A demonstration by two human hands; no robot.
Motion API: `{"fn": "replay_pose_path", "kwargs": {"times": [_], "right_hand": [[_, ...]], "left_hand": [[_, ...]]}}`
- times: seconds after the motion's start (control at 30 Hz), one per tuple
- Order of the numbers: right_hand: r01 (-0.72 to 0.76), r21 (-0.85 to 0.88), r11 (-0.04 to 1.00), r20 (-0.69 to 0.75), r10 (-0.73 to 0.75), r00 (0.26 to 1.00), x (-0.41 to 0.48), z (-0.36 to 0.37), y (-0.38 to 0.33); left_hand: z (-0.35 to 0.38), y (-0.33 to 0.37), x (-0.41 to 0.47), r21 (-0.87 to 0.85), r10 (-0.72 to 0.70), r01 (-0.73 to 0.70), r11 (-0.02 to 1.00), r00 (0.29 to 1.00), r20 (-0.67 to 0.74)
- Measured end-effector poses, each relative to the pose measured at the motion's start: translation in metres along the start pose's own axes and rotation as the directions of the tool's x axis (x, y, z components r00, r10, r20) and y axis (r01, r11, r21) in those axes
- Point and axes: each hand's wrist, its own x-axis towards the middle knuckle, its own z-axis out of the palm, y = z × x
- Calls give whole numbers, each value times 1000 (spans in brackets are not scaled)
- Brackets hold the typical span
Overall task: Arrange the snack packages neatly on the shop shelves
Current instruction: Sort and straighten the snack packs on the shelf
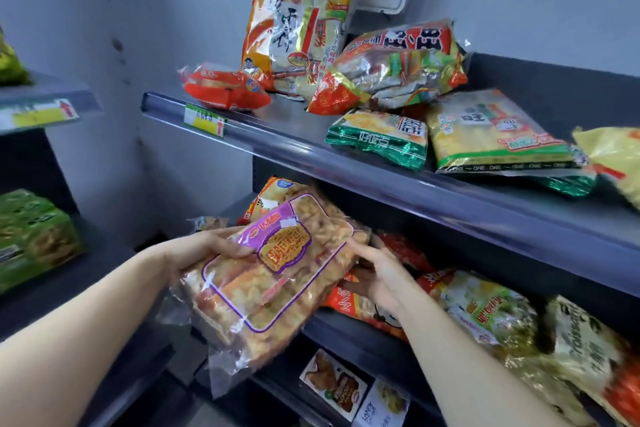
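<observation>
Shelves [381, 191] | left grip [207, 248] clutches bag [277, 274], fingers hidden beneath | right grip [379, 274] flat against it

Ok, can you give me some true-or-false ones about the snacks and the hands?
1. The left hand holds the clear bag with the purple label. True.
2. The tall red-and-white bag lies flat on the upper shelf. False: it stands upright at the back.
3. A green-edged packet lies near the front of the upper shelf. True.
4. The price tag on the upper shelf's rail is blue. False: it is green and yellow with a red arrow.
5. The right hand rests on the upper shelf. False: its fingers touch the right edge of the clear bag, below that shelf.
</observation>
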Motion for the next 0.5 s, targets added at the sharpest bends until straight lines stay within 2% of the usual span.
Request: {"fn": "replay_pose_path", "kwargs": {"times": [0.07, 0.13, 0.27, 0.37, 0.5], "right_hand": [[1, 33, 999, 115, -5, 993, -25, 2, -1], [16, 11, 1000, 144, -18, 989, -48, 3, -1], [77, -62, 995, 104, -70, 992, -96, 7, -5], [141, -30, 990, 101, -138, 985, -132, 6, -14], [229, 24, 973, 29, -229, 973, -181, -2, -34]], "left_hand": [[4, -1, -19, 12, -2, 2, 1000, 999, 36], [6, -5, -36, 20, 1, -2, 1000, 999, 45], [20, -18, -62, 47, -18, 13, 999, 994, 107], [41, -18, -76, 64, 3, -10, 998, 993, 115], [62, -9, -85, 41, 25, -25, 999, 1000, 15]]}}
